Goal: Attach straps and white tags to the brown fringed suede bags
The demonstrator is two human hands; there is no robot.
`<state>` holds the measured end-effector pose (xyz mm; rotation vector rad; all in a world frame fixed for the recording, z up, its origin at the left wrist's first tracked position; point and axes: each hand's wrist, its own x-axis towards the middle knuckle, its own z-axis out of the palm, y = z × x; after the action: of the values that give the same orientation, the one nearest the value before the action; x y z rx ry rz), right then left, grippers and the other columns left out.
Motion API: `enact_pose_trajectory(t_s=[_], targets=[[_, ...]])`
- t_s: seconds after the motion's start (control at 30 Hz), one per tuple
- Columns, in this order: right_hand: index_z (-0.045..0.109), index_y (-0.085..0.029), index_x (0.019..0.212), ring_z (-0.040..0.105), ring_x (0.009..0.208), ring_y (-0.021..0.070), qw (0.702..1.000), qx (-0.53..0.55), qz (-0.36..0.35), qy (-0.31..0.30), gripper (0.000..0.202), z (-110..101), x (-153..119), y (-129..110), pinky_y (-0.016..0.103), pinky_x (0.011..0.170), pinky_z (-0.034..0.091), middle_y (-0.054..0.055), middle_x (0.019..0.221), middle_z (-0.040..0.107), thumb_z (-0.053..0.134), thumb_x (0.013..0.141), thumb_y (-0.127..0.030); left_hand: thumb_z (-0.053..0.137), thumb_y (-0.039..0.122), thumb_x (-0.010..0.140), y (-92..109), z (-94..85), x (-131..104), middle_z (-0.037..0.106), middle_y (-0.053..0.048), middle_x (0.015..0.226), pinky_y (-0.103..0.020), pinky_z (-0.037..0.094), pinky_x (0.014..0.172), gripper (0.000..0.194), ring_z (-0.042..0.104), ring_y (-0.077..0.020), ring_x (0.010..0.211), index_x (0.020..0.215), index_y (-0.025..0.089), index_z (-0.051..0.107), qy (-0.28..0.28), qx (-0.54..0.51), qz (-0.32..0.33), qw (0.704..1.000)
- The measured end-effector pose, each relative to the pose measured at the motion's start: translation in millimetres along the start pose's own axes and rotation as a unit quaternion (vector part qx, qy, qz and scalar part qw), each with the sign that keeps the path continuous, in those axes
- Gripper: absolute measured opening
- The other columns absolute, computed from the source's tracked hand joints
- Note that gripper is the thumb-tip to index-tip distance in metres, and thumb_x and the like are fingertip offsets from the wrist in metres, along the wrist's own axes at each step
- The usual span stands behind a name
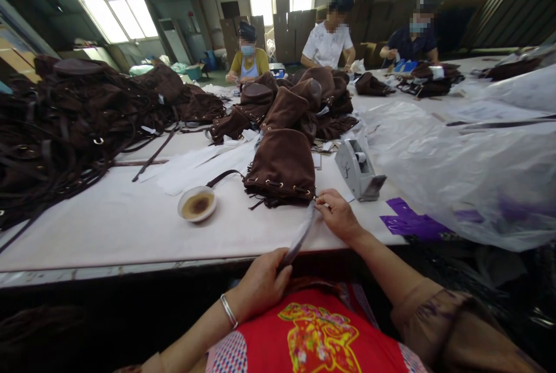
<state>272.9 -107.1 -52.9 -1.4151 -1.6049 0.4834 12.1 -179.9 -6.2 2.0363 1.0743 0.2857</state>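
A brown fringed bag (284, 164) lies on the white-covered table, its eyelet edge toward me. From its right corner a strap wrapped in pale material (300, 235) runs down past the table's front edge. My left hand (264, 280), with a silver bracelet at the wrist, is closed on the lower part of this strap. My right hand (336, 214) pinches the strap's upper end beside the bag's corner. A dish of brown liquid (197, 204) sits left of the bag. A grey tape dispenser (358, 170) stands to the right, beyond my right hand.
Brown bags are heaped at the left (73, 112) and behind the near bag (304, 98). Clear plastic sheeting (460, 170) and a purple piece (412, 220) lie at the right. Three people (249, 63) (328, 43) (410, 40) are across the table.
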Motion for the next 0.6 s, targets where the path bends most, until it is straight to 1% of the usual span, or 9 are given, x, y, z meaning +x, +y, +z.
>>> enact_pose_trajectory(t_s=[0.07, 0.13, 0.2, 0.27, 0.37, 0.43, 0.5, 0.57, 0.6], targets=[[0.060, -0.020, 0.076, 0.057, 0.110, 0.0237, 0.998, -0.023, -0.049, 0.024, 0.008, -1.9, 6.2, 0.1, 0.040, 0.100, 0.042, 0.013, 0.119, 0.059, 0.055, 0.081, -0.021, 0.048, 0.028, 0.090, 3.2, -1.0, 1.4, 0.068, -0.007, 0.097, -0.029, 0.046, 0.081, 0.025, 0.060, -0.0195, 0.087, 0.109, 0.018, 0.061, -0.001, 0.019, -0.003, 1.000], [0.058, -0.021, 0.077, 0.055, 0.115, 0.0236, 0.998, -0.018, -0.050, 0.022, 0.008, -3.0, 12.8, 2.4, 0.041, 0.103, 0.040, 0.013, 0.127, 0.057, 0.052, 0.083, -0.020, 0.049, 0.030, 0.090, 5.3, -1.2, 2.5, 0.068, -0.007, 0.097, -0.029, 0.046, 0.081, 0.026, 0.061, -0.0204, 0.087, 0.110, 0.018, 0.061, -0.005, 0.040, -0.011, 0.999], [0.055, -0.021, 0.077, 0.056, 0.114, 0.0233, 0.999, -0.009, -0.034, 0.011, 0.008, -3.5, 18.2, 6.9, 0.041, 0.103, 0.040, 0.013, 0.124, 0.061, 0.050, 0.083, -0.021, 0.049, 0.031, 0.090, 7.0, -0.6, 3.9, 0.068, -0.008, 0.099, -0.030, 0.046, 0.082, 0.027, 0.062, -0.0210, 0.089, 0.111, 0.018, 0.060, -0.006, 0.056, -0.015, 0.998], [0.053, -0.022, 0.077, 0.059, 0.108, 0.0226, 1.000, -0.002, -0.013, 0.002, 0.009, -3.5, 21.7, 12.2, 0.040, 0.099, 0.042, 0.011, 0.117, 0.065, 0.049, 0.085, -0.023, 0.049, 0.033, 0.090, 9.0, 1.0, 6.4, 0.068, -0.008, 0.099, -0.030, 0.046, 0.081, 0.027, 0.062, -0.0211, 0.089, 0.111, 0.018, 0.059, -0.009, 0.066, -0.010, 0.998], [0.051, -0.022, 0.078, 0.063, 0.097, 0.0213, 1.000, 0.000, 0.012, 0.012, 0.010, -3.2, 25.3, 18.9, 0.038, 0.092, 0.046, 0.010, 0.106, 0.068, 0.046, 0.086, -0.024, 0.048, 0.034, 0.091, 13.3, 5.3, 13.6, 0.068, -0.007, 0.097, -0.029, 0.047, 0.079, 0.024, 0.063, -0.0208, 0.087, 0.107, 0.020, 0.058, -0.034, 0.072, 0.014, 0.997], [0.051, -0.022, 0.079, 0.062, 0.102, 0.0221, 0.999, -0.008, -0.006, 0.033, 0.009, -4.1, 28.9, 21.5, 0.039, 0.094, 0.044, 0.012, 0.111, 0.067, 0.046, 0.086, -0.024, 0.048, 0.036, 0.091, 16.2, 9.3, 19.8, 0.069, -0.007, 0.096, -0.029, 0.047, 0.077, 0.022, 0.064, -0.0219, 0.087, 0.103, 0.020, 0.058, -0.056, 0.081, 0.028, 0.995], [0.051, -0.021, 0.080, 0.057, 0.115, 0.0230, 0.998, -0.013, -0.047, 0.034, 0.007, -7.2, 34.2, 22.6, 0.040, 0.101, 0.040, 0.014, 0.124, 0.061, 0.047, 0.085, -0.023, 0.048, 0.037, 0.091, 18.6, 13.4, 25.8, 0.069, -0.009, 0.096, -0.030, 0.047, 0.075, 0.022, 0.065, -0.0236, 0.087, 0.100, 0.019, 0.058, -0.072, 0.098, 0.029, 0.992], [0.051, -0.021, 0.080, 0.053, 0.122, 0.0224, 0.997, -0.011, -0.077, 0.003, 0.006, -12.3, 40.4, 23.2, 0.040, 0.105, 0.037, 0.014, 0.131, 0.057, 0.047, 0.085, -0.023, 0.048, 0.037, 0.090, 20.7, 16.6, 31.0, 0.070, -0.010, 0.095, -0.031, 0.048, 0.074, 0.023, 0.066, -0.0251, 0.087, 0.100, 0.019, 0.057, -0.079, 0.113, 0.024, 0.990], [0.051, -0.021, 0.079, 0.054, 0.121, 0.0218, 0.997, -0.007, -0.080, -0.018, 0.007, -15.1, 43.3, 23.8, 0.039, 0.105, 0.037, 0.013, 0.130, 0.059, 0.047, 0.085, -0.023, 0.049, 0.037, 0.089, 21.8, 17.6, 33.3, 0.070, -0.011, 0.095, -0.032, 0.048, 0.074, 0.023, 0.066, -0.0255, 0.087, 0.100, 0.019, 0.057, -0.081, 0.117, 0.022, 0.990]])
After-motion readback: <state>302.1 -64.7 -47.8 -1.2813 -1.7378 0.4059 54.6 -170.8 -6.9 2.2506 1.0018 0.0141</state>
